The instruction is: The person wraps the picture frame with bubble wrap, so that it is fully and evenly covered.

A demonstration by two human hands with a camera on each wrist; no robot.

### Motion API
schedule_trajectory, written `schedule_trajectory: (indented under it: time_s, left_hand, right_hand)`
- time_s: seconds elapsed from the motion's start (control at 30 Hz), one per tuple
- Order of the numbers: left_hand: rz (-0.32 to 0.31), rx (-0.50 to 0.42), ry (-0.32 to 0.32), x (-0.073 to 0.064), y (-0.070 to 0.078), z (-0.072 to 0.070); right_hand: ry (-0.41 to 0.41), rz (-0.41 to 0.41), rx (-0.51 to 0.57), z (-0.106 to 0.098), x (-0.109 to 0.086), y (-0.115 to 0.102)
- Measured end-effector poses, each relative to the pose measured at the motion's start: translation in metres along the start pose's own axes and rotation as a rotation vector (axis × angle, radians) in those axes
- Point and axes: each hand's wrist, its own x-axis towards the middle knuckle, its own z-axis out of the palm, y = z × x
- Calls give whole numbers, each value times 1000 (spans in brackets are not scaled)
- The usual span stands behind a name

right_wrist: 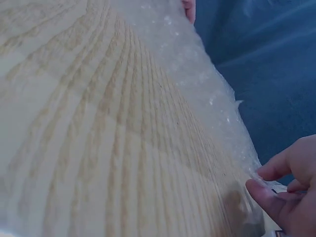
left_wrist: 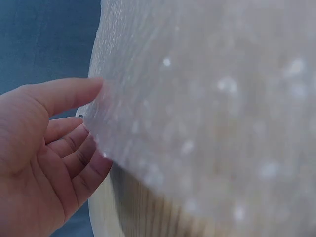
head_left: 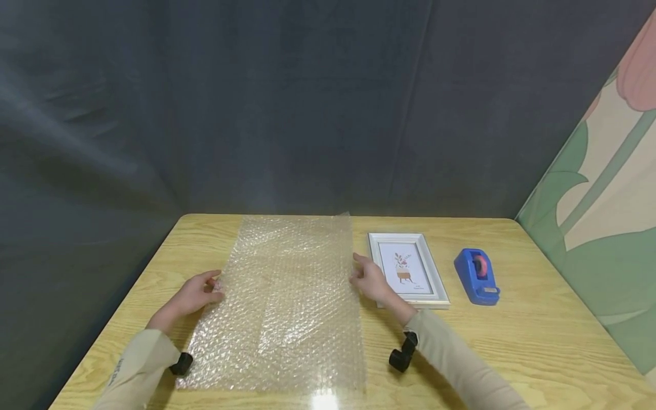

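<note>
A clear sheet of bubble wrap (head_left: 292, 307) lies lengthwise over the wooden table, its far end near the back edge. At its left edge my left hand (head_left: 193, 293) pinches the sheet, thumb above and fingers beneath; the left wrist view shows that edge slightly raised over the tabletop. On the opposite side my right hand (head_left: 371, 278) holds the right edge between thumb and forefinger (right_wrist: 276, 168). Just right of this hand lies a white picture frame (head_left: 434, 276) with a potted-plant print, partly overlapped by the hand and wrist.
A blue tape dispenser (head_left: 474, 279) with a pink roll stands right of the picture frame. Dark curtain (head_left: 307, 114) hangs behind the table (head_left: 533, 319) and along its left. A wall with painted flowers (head_left: 615, 188) borders the right side.
</note>
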Motion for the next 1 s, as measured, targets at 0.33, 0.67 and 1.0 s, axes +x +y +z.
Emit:
schedule_trajectory:
  time_s: [0.33,0.67,1.0]
  left_hand:
    - [31,-53,-3,10,-6,-6]
    - [24,-55,-15,17,1,-14]
    - [-17,-25,-94,-16,1,-13]
  right_hand:
    - [-3,28,118,2,-10,-9]
    - [29,21,172,5,-20,-11]
    - [-92,131,189,-21,11,-7]
